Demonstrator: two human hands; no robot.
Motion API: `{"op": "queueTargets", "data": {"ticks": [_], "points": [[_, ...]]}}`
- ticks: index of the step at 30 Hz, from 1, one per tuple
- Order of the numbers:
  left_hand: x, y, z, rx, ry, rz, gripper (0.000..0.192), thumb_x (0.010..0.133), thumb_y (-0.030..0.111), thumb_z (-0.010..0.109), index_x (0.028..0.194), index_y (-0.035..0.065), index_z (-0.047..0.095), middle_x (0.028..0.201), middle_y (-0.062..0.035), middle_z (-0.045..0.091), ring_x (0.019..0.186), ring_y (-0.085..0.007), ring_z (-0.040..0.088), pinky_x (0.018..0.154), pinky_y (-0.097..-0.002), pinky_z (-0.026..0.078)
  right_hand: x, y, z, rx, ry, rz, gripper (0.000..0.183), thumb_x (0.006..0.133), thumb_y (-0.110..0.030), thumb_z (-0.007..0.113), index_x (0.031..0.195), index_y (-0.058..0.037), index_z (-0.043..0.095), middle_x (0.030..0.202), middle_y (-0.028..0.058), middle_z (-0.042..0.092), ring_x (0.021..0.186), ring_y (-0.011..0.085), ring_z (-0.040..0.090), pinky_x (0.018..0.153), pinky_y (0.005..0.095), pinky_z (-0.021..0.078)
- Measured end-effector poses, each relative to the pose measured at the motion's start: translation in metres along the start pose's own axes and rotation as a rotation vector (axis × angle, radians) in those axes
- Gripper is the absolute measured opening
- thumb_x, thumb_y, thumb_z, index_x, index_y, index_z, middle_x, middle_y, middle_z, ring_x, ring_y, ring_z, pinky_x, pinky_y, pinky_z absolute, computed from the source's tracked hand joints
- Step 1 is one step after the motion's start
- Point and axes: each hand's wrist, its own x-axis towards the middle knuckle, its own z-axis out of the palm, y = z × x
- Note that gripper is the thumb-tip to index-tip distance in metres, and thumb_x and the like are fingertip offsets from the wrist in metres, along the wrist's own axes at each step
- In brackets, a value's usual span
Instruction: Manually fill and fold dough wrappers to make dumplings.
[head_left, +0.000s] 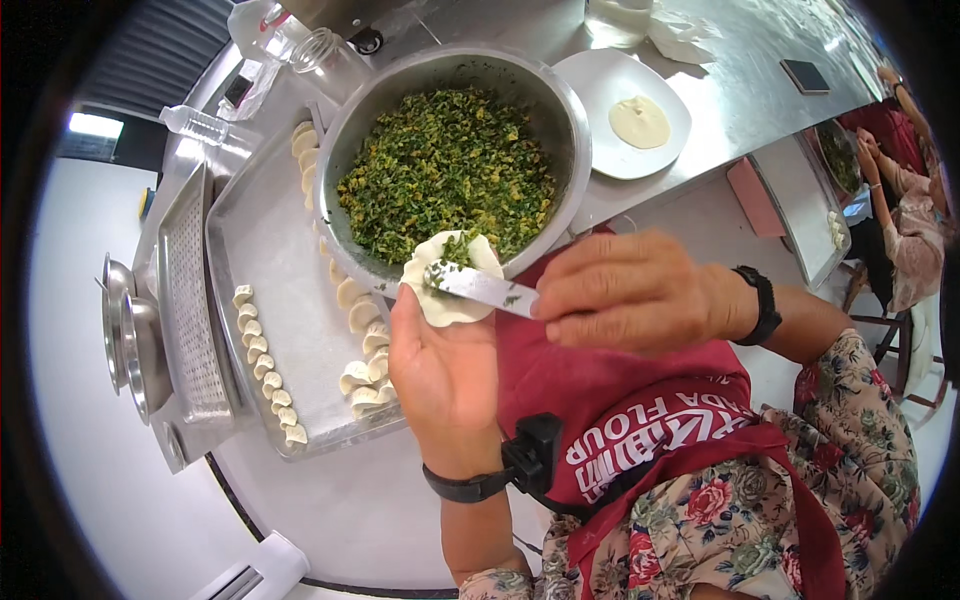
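On the upturned palm and fingers of my left hand (450, 375) rests a round dumpling wrapper (429, 298) with a wavy edge. My right hand (630, 292) grips a flat metal spatula (480, 289), its handle hidden inside the fist. The blade's tip presses on some chopped green filling (456, 251) on the wrapper, and green flecks cling to the metal. Just beyond, a large steel bowl (581, 150) holds a mass of chopped green and yellow filling (450, 165). The wrapper overlaps the bowl's near rim in view.
Left of the bowl, a metal tray (300, 247) bears rows of folded dumplings (262, 365) and overlapping wrappers (349, 292). A perforated tray (191, 300) stands beside it. A white plate (589, 82) holds pale dough (639, 122). Glass jar (330, 64), plastic bottle (195, 124), phone (804, 76); another person (911, 240) sits at right.
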Motion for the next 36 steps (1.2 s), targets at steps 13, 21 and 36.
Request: {"op": "queueTargets", "data": {"ticks": [13,21,36], "points": [[0.0,-0.006,0.0,0.044,0.083,0.075,0.036,0.091,0.012,0.033,0.123,-0.0026,0.034,0.123,-0.0153,0.043,0.114,-0.0278,0.042,0.099,-0.0438,0.034,-0.011,-0.003,-0.012,0.03,0.204,0.254,0.018,0.069,0.0,0.065,0.087,0.0016,0.058,0.088,0.0158,0.061,0.078,0.0263,0.06,0.065,0.032,0.05],[0.001,-0.007,0.0,0.037,0.095,0.059,0.036,0.091,0.012,0.032,0.125,-0.0015,0.033,0.124,-0.0146,0.042,0.115,-0.0269,0.041,0.098,-0.044,0.034,-0.009,-0.011,-0.01,0.097,0.152,0.224,0.02,0.07,0.003,0.063,0.089,0.0012,0.058,0.089,0.0158,0.061,0.077,0.0262,0.061,0.066,0.0319,0.0502],[0.003,-0.007,-0.003,0.029,0.108,0.027,0.036,0.091,0.016,0.034,0.123,-0.0013,0.034,0.122,-0.0142,0.044,0.114,-0.0272,0.042,0.097,-0.0442,0.034,-0.012,0.005,-0.013,0.252,0.236,0.365,0.012,0.077,-0.003,0.059,0.087,0.0033,0.057,0.089,0.0169,0.061,0.077,0.0247,0.06,0.065,0.0296,0.0496]]}}
